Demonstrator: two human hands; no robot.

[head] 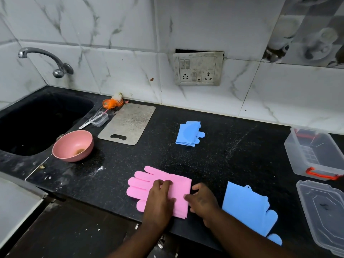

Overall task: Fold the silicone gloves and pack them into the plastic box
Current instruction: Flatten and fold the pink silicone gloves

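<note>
A pink silicone glove (143, 185) lies on the black counter near its front edge, fingers pointing left, its cuff folded over. My left hand (160, 200) presses flat on the folded cuff. My right hand (202, 200) pinches the cuff's right edge. One blue glove (247, 207) lies flat to the right of my right hand. A second blue glove (189, 134), folded, rests farther back on the counter. The clear plastic box (297, 157) with orange latches stands open at the right edge, and its clear lid (320, 216) lies in front of it.
A black sink (37, 123) with a tap (46, 60) is at the left. A pink bowl (73, 145), a grey cutting board (128, 123), a small clear container (98, 119) and an orange scrubber (112, 103) sit beside it. A socket panel (198, 68) is on the tiled wall.
</note>
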